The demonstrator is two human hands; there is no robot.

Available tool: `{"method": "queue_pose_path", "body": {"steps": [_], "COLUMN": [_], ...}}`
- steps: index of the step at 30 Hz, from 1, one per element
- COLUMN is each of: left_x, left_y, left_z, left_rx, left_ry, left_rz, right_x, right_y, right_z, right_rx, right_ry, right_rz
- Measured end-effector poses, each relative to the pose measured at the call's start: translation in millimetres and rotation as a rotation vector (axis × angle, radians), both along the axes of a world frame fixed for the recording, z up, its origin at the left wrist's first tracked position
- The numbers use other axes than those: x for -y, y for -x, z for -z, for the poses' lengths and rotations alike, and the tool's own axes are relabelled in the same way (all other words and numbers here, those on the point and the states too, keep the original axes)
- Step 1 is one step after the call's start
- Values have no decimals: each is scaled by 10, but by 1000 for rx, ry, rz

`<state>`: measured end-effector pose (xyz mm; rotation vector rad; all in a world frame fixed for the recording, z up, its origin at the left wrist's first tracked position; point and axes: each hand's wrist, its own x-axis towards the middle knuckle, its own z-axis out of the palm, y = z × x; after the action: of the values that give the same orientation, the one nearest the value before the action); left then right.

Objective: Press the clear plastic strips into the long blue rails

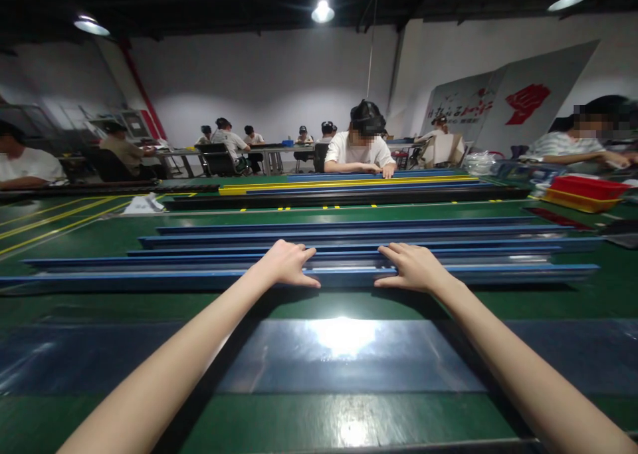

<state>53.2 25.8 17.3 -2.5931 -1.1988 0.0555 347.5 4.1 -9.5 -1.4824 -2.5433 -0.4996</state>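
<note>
Both my hands grip the nearest long blue channel strip (pixel 349 278), which lies across the green table. My left hand (pixel 292 263) has its thumb along the near wall and its fingers over the far side. My right hand (pixel 411 266) holds it the same way, a short gap to the right. Several more blue channel strips (pixel 359 239) lie parallel just beyond. Closer to me a flat, clear plastic sheet (pixel 343 364) stretches across the table under my forearms and reflects the ceiling lamp.
Yellow strips (pixel 299 189) and a black strip (pixel 349 200) lie farther back, near a co-worker (pixel 361 145) leaning over the opposite edge. Red and yellow trays (pixel 581 191) stand at the right. A crumpled white item (pixel 143 204) sits at the left. Other people sit behind.
</note>
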Motion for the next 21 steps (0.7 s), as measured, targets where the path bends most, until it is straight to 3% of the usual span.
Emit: {"method": "queue_pose_path", "body": {"steps": [13,17,21], "left_x": [113,115,188], "left_y": [26,-52,-282], "left_z": [144,98,4], "left_rx": [37,35,93], "left_ry": [-15,-8,-27], "left_rz": [-16,0,51], "right_x": [115,138,198], "right_y": [26,36,-75], "right_z": [111,80,-17], "right_rx": [-32,-66,-164], "right_ry": [52,90,150], "right_rz": [-7,32,48]}}
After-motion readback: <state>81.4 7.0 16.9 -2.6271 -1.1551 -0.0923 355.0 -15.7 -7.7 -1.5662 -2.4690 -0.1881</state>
